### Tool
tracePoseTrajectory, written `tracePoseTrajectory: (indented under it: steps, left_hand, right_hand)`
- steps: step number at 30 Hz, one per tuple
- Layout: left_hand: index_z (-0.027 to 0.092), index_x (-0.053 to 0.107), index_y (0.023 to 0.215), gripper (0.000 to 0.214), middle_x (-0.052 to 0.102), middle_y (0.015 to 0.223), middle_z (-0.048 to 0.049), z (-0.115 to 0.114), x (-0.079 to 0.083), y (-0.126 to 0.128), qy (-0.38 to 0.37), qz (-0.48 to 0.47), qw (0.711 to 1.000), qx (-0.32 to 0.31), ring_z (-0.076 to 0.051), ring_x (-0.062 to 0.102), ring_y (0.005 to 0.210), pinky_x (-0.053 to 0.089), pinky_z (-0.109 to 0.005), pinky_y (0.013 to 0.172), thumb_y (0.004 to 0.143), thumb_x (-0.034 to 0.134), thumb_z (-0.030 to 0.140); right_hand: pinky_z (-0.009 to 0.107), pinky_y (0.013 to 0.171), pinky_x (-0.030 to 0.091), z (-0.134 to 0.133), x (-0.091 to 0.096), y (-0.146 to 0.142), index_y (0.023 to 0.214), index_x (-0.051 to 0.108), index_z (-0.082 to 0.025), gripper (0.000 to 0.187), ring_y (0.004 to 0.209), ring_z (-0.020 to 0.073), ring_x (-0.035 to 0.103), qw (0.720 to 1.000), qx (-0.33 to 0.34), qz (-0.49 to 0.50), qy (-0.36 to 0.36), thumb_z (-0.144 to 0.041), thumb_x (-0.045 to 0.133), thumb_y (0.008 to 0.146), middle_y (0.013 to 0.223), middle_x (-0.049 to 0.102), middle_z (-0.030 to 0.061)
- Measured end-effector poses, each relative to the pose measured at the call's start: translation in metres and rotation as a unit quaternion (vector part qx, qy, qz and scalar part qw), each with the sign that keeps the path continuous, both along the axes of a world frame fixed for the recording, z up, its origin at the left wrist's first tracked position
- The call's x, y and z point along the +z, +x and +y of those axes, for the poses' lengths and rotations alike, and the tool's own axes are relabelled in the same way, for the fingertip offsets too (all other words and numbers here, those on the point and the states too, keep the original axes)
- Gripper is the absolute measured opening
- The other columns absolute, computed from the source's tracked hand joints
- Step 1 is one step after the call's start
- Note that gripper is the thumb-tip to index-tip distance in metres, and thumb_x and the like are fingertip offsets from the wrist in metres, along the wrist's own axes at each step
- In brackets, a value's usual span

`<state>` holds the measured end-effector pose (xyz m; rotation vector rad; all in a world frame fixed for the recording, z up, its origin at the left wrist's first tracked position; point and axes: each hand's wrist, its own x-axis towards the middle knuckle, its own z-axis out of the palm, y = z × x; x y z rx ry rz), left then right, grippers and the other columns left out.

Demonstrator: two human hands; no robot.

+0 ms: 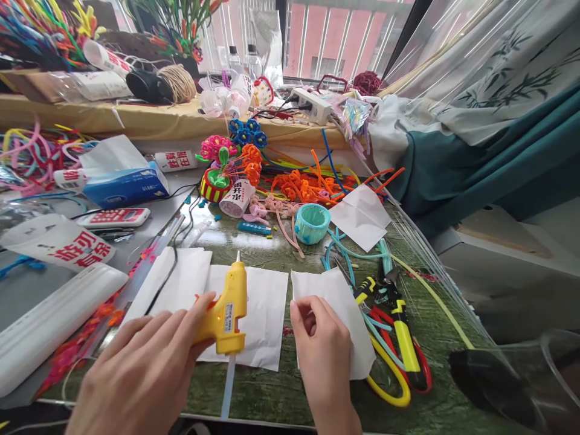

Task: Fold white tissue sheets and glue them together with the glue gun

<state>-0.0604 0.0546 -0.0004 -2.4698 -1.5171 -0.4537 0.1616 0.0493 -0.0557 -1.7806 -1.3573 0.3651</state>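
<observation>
My left hand [145, 368] is closed around the handle of a yellow hot glue gun [226, 311], whose nozzle points away from me over a white paper sheet [263, 302]. A clear glue stick [228, 383] sticks out of its back. My right hand [321, 350] rests on another white sheet [338, 302], thumb and fingers curled in a pinch; whether anything is between them I cannot make out.
Yellow-handled pliers [401, 326] and scissors lie right of my right hand. A teal woven cup [312, 222], orange and pink pipe-cleaner flowers [299, 184], a tissue pack [120, 181], a calculator [113, 217] and a power strip [312, 104] sit farther back. A curtain [475, 145] hangs at right.
</observation>
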Motion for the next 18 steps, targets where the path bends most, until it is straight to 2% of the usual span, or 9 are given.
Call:
tracePoseTrajectory:
  steps: [2, 6, 12, 18]
  left_hand:
    - [0.015, 0.052, 0.134, 0.04, 0.074, 0.09, -0.0062, 0.012, -0.005, 0.01, 0.047, 0.08, 0.996, -0.007, -0.024, 0.065, 0.08, 0.039, -0.039, 0.083, 0.099, 0.035, 0.022]
    - [0.009, 0.057, 0.127, 0.04, 0.071, 0.086, -0.0075, 0.018, -0.022, 0.023, 0.086, 0.117, 0.989, 0.031, -0.024, 0.064, 0.075, 0.04, -0.038, 0.078, 0.094, 0.036, 0.011]
    - [0.009, 0.054, 0.133, 0.04, 0.071, 0.101, -0.0101, 0.013, -0.039, 0.019, 0.079, 0.103, 0.991, 0.039, -0.025, 0.065, 0.086, 0.041, -0.037, 0.081, 0.094, 0.047, 0.015]
    - [0.009, 0.055, 0.131, 0.037, 0.069, 0.097, -0.0088, 0.018, -0.044, 0.018, 0.097, 0.095, 0.99, 0.026, -0.023, 0.062, 0.085, 0.041, -0.036, 0.078, 0.094, 0.047, 0.013]
  right_hand:
    - [0.024, 0.056, 0.039, 0.001, 0.001, -0.001, 0.07, 0.055, -0.023, 0.025, 0.054, 0.0138, 0.055, 1.0, 0.002, -0.004, -0.005, -0.028, 0.054, 0.095, 0.065, 0.058, -0.0032]
    - [0.024, 0.056, 0.039, 0.0, 0.004, -0.006, 0.072, 0.056, -0.023, 0.023, 0.054, 0.0141, 0.057, 1.0, -0.017, 0.004, -0.024, -0.027, 0.055, 0.094, 0.064, 0.059, -0.0035]
    - [0.025, 0.055, 0.038, 0.0, 0.002, -0.015, 0.073, 0.057, -0.023, 0.022, 0.053, 0.0139, 0.056, 0.999, -0.027, -0.028, -0.028, -0.027, 0.054, 0.095, 0.065, 0.06, -0.0036]
    - [0.023, 0.056, 0.037, 0.0, 0.001, -0.014, 0.072, 0.056, -0.022, 0.024, 0.054, 0.0124, 0.053, 0.998, -0.003, -0.061, -0.007, -0.027, 0.054, 0.095, 0.067, 0.058, -0.0039]
